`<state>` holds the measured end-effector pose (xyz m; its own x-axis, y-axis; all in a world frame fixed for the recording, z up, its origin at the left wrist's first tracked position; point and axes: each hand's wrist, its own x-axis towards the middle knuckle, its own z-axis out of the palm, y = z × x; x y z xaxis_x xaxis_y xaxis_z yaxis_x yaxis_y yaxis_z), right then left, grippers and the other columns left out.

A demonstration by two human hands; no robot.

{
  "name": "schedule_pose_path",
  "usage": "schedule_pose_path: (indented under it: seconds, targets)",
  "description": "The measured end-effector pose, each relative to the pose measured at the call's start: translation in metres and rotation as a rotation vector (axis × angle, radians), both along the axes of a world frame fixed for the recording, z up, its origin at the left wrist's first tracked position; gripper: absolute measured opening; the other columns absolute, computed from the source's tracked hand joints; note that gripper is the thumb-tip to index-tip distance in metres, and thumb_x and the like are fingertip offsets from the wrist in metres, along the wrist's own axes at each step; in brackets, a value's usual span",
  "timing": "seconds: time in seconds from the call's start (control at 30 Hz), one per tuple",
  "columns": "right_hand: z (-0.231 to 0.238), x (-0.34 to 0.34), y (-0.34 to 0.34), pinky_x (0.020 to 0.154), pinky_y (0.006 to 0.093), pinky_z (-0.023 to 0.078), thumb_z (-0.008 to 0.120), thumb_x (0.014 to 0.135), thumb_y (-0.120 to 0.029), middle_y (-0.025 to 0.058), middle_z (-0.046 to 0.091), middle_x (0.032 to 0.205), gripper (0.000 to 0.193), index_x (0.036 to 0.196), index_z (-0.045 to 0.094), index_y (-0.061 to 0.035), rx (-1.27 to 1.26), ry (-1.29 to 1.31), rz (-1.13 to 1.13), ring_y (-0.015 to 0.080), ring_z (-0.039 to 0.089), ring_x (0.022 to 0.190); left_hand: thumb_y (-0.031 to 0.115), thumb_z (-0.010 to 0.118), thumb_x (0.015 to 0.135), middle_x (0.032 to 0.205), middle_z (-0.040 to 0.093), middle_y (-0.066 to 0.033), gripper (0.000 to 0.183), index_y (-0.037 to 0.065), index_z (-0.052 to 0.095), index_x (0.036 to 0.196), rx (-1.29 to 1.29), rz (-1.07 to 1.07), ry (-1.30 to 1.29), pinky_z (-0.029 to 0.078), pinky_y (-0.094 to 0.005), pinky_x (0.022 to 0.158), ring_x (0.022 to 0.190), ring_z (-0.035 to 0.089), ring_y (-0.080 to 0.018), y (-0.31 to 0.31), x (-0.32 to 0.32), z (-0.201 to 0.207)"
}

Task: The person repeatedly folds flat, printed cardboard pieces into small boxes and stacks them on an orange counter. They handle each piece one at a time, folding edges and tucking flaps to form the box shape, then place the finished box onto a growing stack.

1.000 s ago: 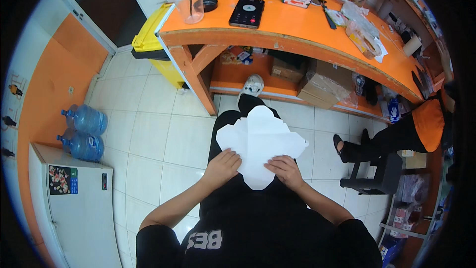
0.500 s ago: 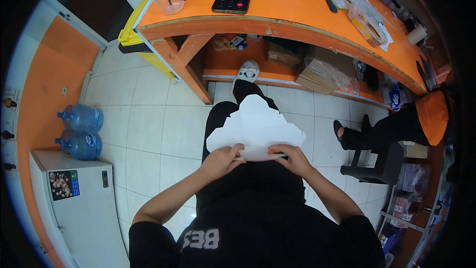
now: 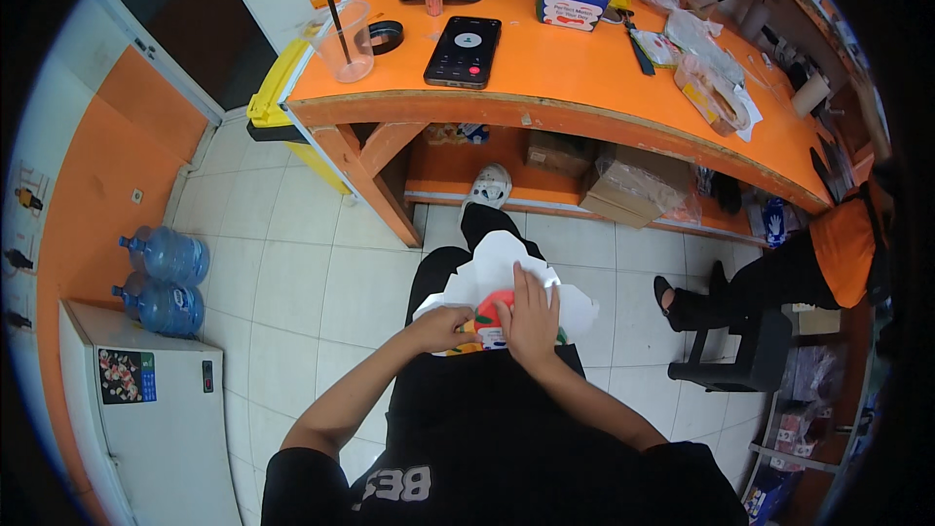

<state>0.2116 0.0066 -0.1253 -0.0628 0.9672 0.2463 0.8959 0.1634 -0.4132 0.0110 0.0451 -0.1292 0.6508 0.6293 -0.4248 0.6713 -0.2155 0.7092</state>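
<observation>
a curved orange counter [image 3: 584, 88] stands on wooden legs over a white tiled floor [image 3: 292, 263], with orange walls [image 3: 107, 166] at the left, a small white fridge [image 3: 146, 419] and a black stool [image 3: 740, 356] at the right

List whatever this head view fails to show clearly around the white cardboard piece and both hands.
- White cardboard piece: its near part is covered by the right hand lying flat on it.
- Printed orange and red patch: partly under that hand, too small to identify.
- Left hand: fingertips hidden behind the cardboard's left edge, grip unclear.
- Seated person at right: cut off by the dark fisheye rim.
</observation>
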Motion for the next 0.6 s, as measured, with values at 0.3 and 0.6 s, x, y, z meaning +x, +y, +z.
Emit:
schedule_pose_path:
  seconds: [0.3,0.6]
  targets:
    - [-0.023,-0.013,0.029,0.105,0.0728,0.011,0.048,0.093,-0.045,0.0081,0.039,0.147,0.058,0.142,0.042,-0.0156,-0.153,-0.331,-0.021,0.0346,0.024,0.141,0.025,0.052,0.079,0.147,0.034,-0.0230,0.072,-0.005,0.033,0.142,0.860,0.336,0.195,0.011,-0.0659,0.109,0.141,0.025,-0.0394,-0.025,0.054,-0.005]
    - [-0.053,-0.008,0.036,0.106,0.0692,0.014,0.044,0.096,-0.039,0.0101,0.038,0.147,0.052,0.141,0.044,-0.0123,-0.058,-0.321,-0.043,0.0357,0.023,0.141,0.024,0.048,0.082,0.144,0.039,-0.0215,0.062,-0.007,0.041,0.135,0.766,0.275,0.208,0.008,-0.0691,0.108,0.142,0.023,-0.0372,-0.017,0.061,-0.054]
